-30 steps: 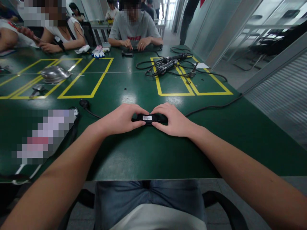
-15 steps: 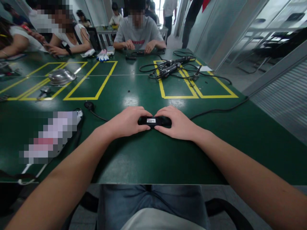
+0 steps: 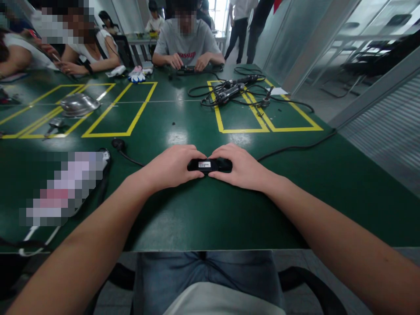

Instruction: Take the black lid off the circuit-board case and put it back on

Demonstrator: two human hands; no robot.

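Observation:
Between my two hands lies a small black oblong device with a white printed label (image 3: 204,165), level and close to the green tabletop. My left hand (image 3: 173,166) pinches its left part between thumb and fingers. Its right part is in the same kind of pinch by my right hand (image 3: 239,168). The fingertips of both hands nearly meet over the middle, and both ends are partly hidden. A black cable with a round plug (image 3: 118,144) runs in behind my left wrist. Another black cable (image 3: 295,149) emerges behind my right hand; where either cable attaches is hidden.
A pale pixelated item (image 3: 65,188) with a strap lies left. Ahead are yellow tape outlines, a metal bowl-like piece (image 3: 79,105), and black cabled tools (image 3: 229,92). A co-worker in a grey shirt (image 3: 187,41) handles a black item opposite. Gloves (image 3: 138,75) lie at the far side.
The view has shifted slightly, so everything sits a little further left. Both hands keep the same hold on the black device. The co-worker's hands opposite have moved slightly.

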